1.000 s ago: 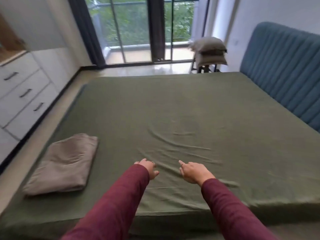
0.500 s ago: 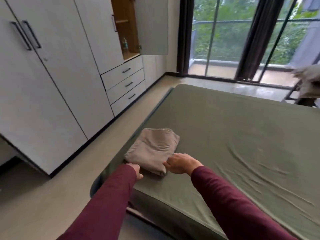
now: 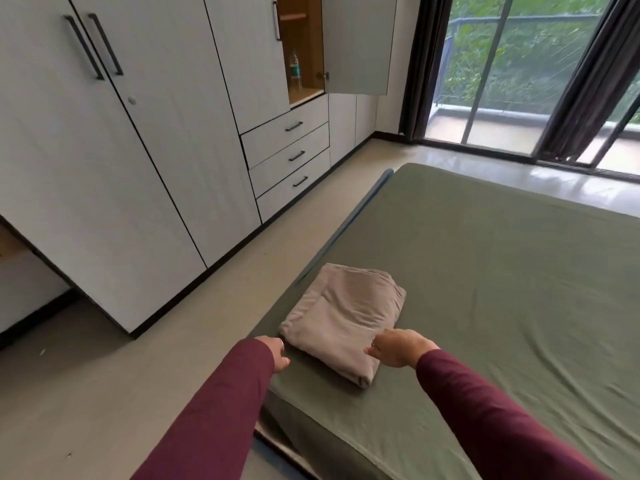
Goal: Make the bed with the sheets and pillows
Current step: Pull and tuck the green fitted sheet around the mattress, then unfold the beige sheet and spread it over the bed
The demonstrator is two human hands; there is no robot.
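Folded sheet (image 3: 346, 318) is soft, light, floppy: grab both near corners. Your right hand (image 3: 398, 347) pinches its near edge; left hand (image 3: 277, 351) beside it, grip unclear.

the bed (image 3: 502, 289) is covered in matt olive-green cloth, mostly smooth with fine creases toward five o'clock. on it at its seven o'clock corner lies a folded sheet (image 3: 343, 320) of soft, matt beige fabric. the sleeves (image 3: 214, 410) are matt maroon knit. at ten o'clock the wardrobe (image 3: 138, 133) shows pale, faintly grained laminate with dark metal handles (image 3: 93, 46); its open niche (image 3: 298, 46) looks like warm wood. the floor (image 3: 104, 375) is smooth, glossier near the glass doors (image 3: 512, 64).
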